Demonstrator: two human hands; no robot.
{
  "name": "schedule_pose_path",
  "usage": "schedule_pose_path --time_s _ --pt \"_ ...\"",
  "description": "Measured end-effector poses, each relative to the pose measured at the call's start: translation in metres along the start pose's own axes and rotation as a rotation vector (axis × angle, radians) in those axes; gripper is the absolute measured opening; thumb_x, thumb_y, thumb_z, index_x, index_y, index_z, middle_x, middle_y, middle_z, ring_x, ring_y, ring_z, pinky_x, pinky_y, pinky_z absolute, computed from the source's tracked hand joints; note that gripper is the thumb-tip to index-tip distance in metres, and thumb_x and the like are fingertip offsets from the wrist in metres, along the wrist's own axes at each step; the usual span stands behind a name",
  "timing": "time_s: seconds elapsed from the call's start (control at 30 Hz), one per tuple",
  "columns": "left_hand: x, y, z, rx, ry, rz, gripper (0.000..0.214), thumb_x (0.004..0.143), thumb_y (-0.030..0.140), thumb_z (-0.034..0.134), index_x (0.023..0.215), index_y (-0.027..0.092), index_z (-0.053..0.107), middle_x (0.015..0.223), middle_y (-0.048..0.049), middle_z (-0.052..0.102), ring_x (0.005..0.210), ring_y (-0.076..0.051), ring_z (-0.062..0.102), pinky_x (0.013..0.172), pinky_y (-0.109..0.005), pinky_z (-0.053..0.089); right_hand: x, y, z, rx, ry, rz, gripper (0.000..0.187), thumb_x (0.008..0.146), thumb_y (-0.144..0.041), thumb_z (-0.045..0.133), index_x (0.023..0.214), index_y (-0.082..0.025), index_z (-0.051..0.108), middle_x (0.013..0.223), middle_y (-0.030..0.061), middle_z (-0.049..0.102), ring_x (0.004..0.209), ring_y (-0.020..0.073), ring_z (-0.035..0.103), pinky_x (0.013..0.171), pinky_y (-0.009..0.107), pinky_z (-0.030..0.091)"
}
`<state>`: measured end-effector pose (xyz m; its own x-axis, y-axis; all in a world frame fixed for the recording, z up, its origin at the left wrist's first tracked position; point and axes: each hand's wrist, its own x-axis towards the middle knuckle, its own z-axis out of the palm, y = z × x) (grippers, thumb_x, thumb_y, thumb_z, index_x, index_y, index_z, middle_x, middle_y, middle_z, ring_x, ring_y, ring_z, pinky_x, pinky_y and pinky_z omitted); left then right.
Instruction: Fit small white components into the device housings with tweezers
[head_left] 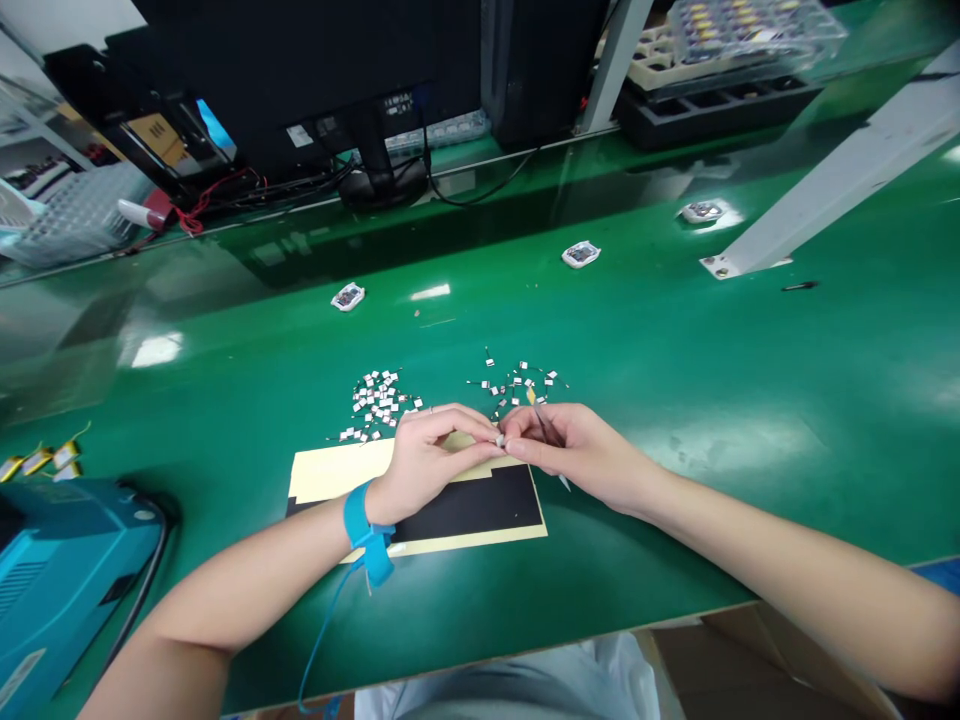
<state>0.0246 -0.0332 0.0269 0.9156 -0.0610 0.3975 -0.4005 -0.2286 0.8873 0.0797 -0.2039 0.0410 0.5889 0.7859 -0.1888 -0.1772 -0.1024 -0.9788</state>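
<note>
A small pale part (500, 440) was held pinched just below the frame's centre, mostly covered, its shape unclear. Just right of it, a slim tool (541, 424) slanted, yellowish end uppermost. A flat yellow-and-black sheet (480, 508) lay at lower centre.

Two hands (431, 452), one wristband (356, 515), one sheet (476, 507), two part clusters (381, 393), three white-rimmed devices (581, 254)

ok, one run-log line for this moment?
left hand: pinching small part | right hand: at same part, holding slim tool | sheet: beneath left hand | white pieces: two clusters beyond hands
</note>
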Motion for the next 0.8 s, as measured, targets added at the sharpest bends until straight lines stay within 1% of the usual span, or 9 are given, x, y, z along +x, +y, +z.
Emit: schedule_pose_path --time_s 0.1,0.27,0.37,0.43,0.53,0.6,0.63,0.7,0.8 --pt "-0.0001 0.0012 -0.0002 0.048 -0.004 0.024 0.01 0.065 0.011 0.068 0.071 0.017 0.063 0.072 -0.0021 0.067 0.069 -0.012 0.062 0.064 -0.022 0.05 -0.0001 0.0016 -0.0016 -0.006 -0.002 0.011 0.022 0.076 -0.036 0.057 0.074 -0.015 0.053 0.061 -0.0037 0.038 0.054 0.0068 0.032 0.05 0.021 0.023" --pt "0.0001 0.0055 0.0001 0.205 -0.007 0.081 0.007 0.067 0.014 0.067 0.072 0.018 0.064 0.072 -0.0013 0.068 0.069 -0.012 0.062 0.064 -0.022 0.05 0.0014 0.0021 -0.0017 -0.001 -0.01 0.026 0.023 0.074 -0.036 0.057 0.074 -0.014 0.052 0.061 -0.0036 0.04 0.054 0.0073 0.034 0.051 0.021 0.025" --pt "-0.0007 0.0062 0.0008 0.229 -0.017 0.129 0.006 0.068 0.017 0.066 0.074 0.018 0.064 0.072 -0.0015 0.068 0.069 -0.013 0.062 0.064 -0.023 0.05 0.0025 0.0019 -0.0006 0.002 -0.002 0.03 0.023 0.073 -0.036 0.059 0.071 -0.014 0.052 0.059 -0.0044 0.039 0.053 0.0069 0.034 0.05 0.021 0.025" --pt "-0.0012 0.006 0.0013 0.225 -0.034 0.133 0.006 0.069 0.017 0.066 0.075 0.018 0.064 0.072 -0.0019 0.068 0.07 -0.013 0.062 0.064 -0.024 0.051 0.0026 0.0016 0.0 0.004 0.009 0.037 0.024 0.071 -0.035 0.061 0.068 -0.013 0.051 0.057 -0.0049 0.039 0.052 0.0063 0.034 0.049 0.02 0.025" --pt "-0.0013 0.0054 0.002 0.208 -0.043 0.114 0.005 0.069 0.017 0.065 0.074 0.018 0.064 0.072 -0.0021 0.068 0.07 -0.013 0.062 0.065 -0.024 0.051 0.0025 0.0016 -0.0007 0.035 0.039 0.035 0.028 0.068 -0.034 0.065 0.063 -0.013 0.047 0.062 -0.0028 0.047 0.056 0.0067 0.041 0.053 0.02 0.03" --pt "-0.0009 0.0049 0.002 0.186 -0.026 0.073 0.004 0.068 0.017 0.066 0.072 0.018 0.064 0.072 -0.0018 0.067 0.07 -0.013 0.062 0.065 -0.024 0.05 0.0028 0.0021 -0.0026 0.058 0.072 0.026 0.032 0.067 -0.035 0.066 0.062 -0.014 0.042 0.066 -0.0012 0.051 0.06 0.0078 0.046 0.056 0.02 0.034" --pt "-0.0007 0.0046 0.0019 0.167 -0.018 0.045 0.004 0.068 0.017 0.067 0.071 0.018 0.064 0.071 -0.0018 0.067 0.069 -0.013 0.062 0.065 -0.024 0.05 0.0031 0.0023 -0.0037 0.062 0.088 0.022 0.034 0.066 -0.035 0.066 0.062 -0.015 0.04 0.066 -0.0013 0.052 0.06 0.0076 0.046 0.055 0.02 0.034" --pt "-0.0006 0.004 0.002 0.113 -0.011 -0.007 0.004 0.068 0.017 0.067 0.07 0.018 0.063 0.073 -0.002 0.067 0.071 -0.013 0.062 0.066 -0.024 0.05 0.0037 0.0025 -0.0054 0.053 0.106 0.019 0.034 0.068 -0.036 0.065 0.064 -0.015 0.039 0.063 -0.0025 0.05 0.053 0.0055 0.041 0.048 0.018 0.03" --pt "-0.0012 0.0037 0.0033 0.058 -0.008 -0.041 0.006 0.067 0.016 0.067 0.07 0.018 0.063 0.074 -0.0019 0.067 0.072 -0.013 0.062 0.067 -0.024 0.05 0.0044 0.0023 -0.0045 0.007 0.09 0.012 0.031 0.07 -0.04 0.062 0.071 -0.015 0.044 0.063 -0.0028 0.048 0.048 0.0045 0.036 0.042 0.017 0.027"
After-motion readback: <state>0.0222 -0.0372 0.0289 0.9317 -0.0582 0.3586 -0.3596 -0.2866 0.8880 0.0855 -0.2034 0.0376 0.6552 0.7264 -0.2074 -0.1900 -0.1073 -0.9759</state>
